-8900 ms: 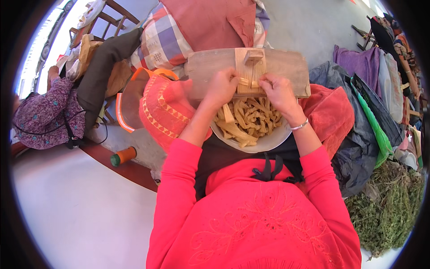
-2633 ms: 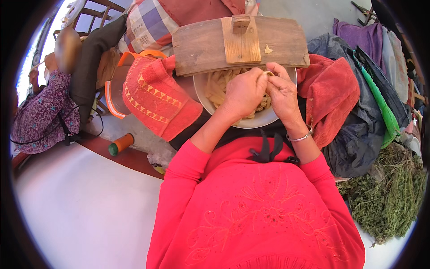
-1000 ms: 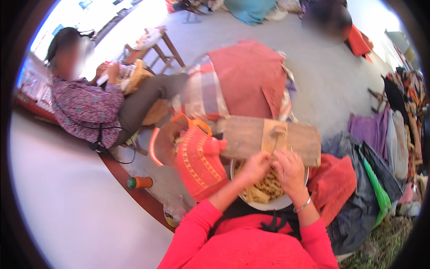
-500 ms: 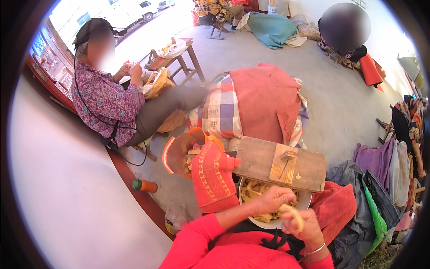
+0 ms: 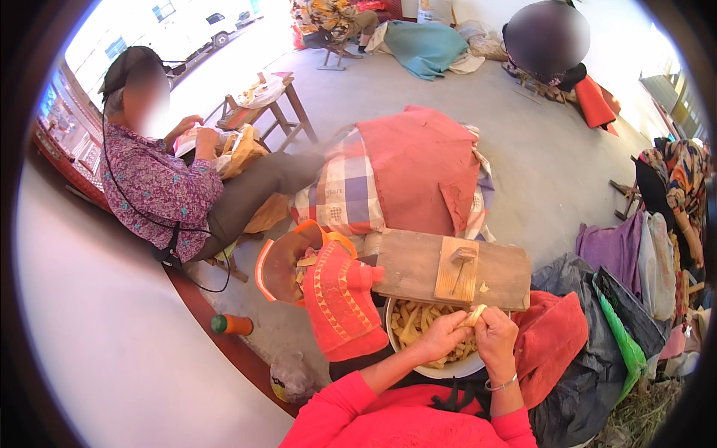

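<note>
My left hand (image 5: 442, 336) and my right hand (image 5: 497, 336) are close together over the near side of a white basin (image 5: 455, 371). Between them a pale yellow strip (image 5: 474, 316) is bent into a loop, and both hands pinch it. I cannot tell what the strip is made of. Many similar yellow pieces (image 5: 414, 319) fill the basin. Just beyond my fingers, a wooden board (image 5: 403, 267) lies over the basin's far rim. It carries a lighter wooden block (image 5: 448, 278) with a small metal-looking fitting (image 5: 464, 255); its exact kind is unclear.
Left of the basin are a red patterned cloth (image 5: 340, 302) and an orange-rimmed container (image 5: 272, 269) with pieces inside. A green-capped orange bottle (image 5: 232, 325) lies on the floor. Red cloth (image 5: 553, 340) and black plastic sheeting (image 5: 590, 358) lie right. Another person (image 5: 160, 179) sits at left.
My hands have come together, and the strip that hung from my right hand is now looped between both. The whole view has shifted slightly. The seated person's hands have lowered.
</note>
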The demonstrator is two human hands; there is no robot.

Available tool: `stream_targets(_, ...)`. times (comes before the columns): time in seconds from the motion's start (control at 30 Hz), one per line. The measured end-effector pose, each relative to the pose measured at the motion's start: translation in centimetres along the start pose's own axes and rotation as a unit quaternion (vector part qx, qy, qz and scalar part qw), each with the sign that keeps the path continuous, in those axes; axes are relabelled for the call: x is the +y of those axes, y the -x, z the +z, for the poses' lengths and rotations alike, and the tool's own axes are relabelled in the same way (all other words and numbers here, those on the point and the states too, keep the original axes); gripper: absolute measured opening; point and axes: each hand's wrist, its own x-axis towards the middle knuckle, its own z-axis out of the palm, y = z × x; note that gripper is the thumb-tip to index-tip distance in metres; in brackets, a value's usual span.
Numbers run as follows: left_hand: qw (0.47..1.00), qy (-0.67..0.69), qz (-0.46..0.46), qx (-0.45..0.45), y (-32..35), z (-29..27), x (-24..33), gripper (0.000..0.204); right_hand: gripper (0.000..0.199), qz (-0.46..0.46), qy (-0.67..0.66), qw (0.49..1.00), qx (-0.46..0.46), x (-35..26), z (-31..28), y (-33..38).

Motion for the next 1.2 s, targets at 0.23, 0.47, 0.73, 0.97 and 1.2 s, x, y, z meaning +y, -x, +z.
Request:
stream_targets(0.23, 0.839, -0.511, 0.184, 0.029, 2.4, 0.1, 1.4, 0.029, 0.024, 0.31, -0.339, 0.87, -0.18, 7.2, 3.9, 6.6)
stream_targets(0.47, 0.895, -0.379, 0.204, 0.117, 3.2, 0.9, -1.2, 0.034, 0.021, 0.357, -0.721, 0.564, -0.185, 6.0, 5.2, 5.9)
stream_targets(0.73, 0.914, -0.4, 0.017, 0.071, 1.3, -0.5, 4.2, 0.021, 0.014, 0.046, -0.242, 0.969, -0.008, 3.1, 4.7, 3.6)
stream_targets(0.97, 0.985, 0.043, -0.146, 0.086, 1.9, -1.3, 1.1, 0.015, 0.011, 0.076, -0.317, 0.942, 0.084, 1.3, 4.1, 3.6)
stream_targets(1.2, 0.976, -0.204, -0.021, 0.077, 5.3, -3.9, 1.0, 0.009, 0.008, 0.12, -0.352, 0.925, 0.077, 2.6, 4.3, 4.4)
